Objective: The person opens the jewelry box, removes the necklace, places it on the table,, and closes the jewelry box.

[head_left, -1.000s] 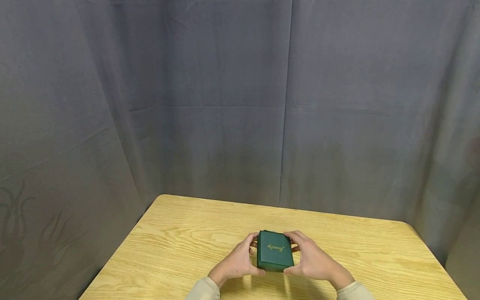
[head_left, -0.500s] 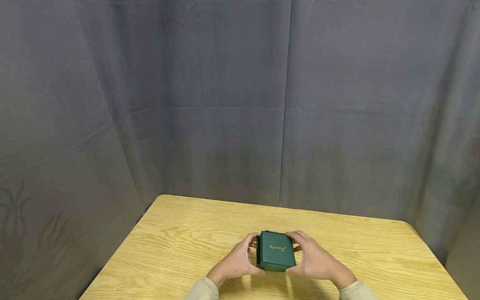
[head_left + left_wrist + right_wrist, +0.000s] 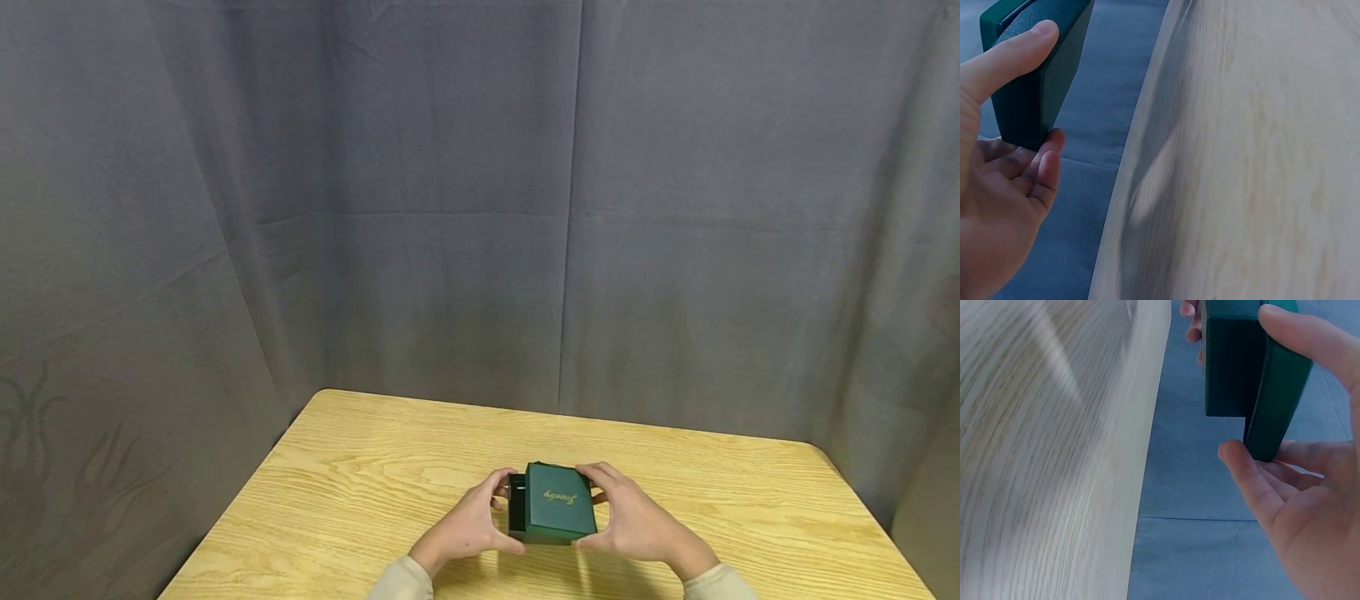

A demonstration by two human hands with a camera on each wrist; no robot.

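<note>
A small dark green jewelry box is held just above the table between both hands, its lid (image 3: 558, 512) bearing upside-down gold lettering that reads "Jewelry". The lid sits shifted to the right of the base (image 3: 517, 518), so a strip of dark interior with a small pale spot shows at the left. My left hand (image 3: 467, 527) grips the base from the left, thumb on its near side and fingers at the far side. With thumb and fingers at opposite edges, my right hand (image 3: 637, 523) holds the lid. In the right wrist view, the lid (image 3: 1280, 387) overhangs the base (image 3: 1230, 369).
The wood-grain table (image 3: 390, 450) spreads around the hands, with rounded far corners. Grey curtains (image 3: 450, 250) hang behind it and along both sides.
The lid has slid rightward with my right hand, while my left hand has drifted slightly left with the base. The dark gap at the box's left has widened.
</note>
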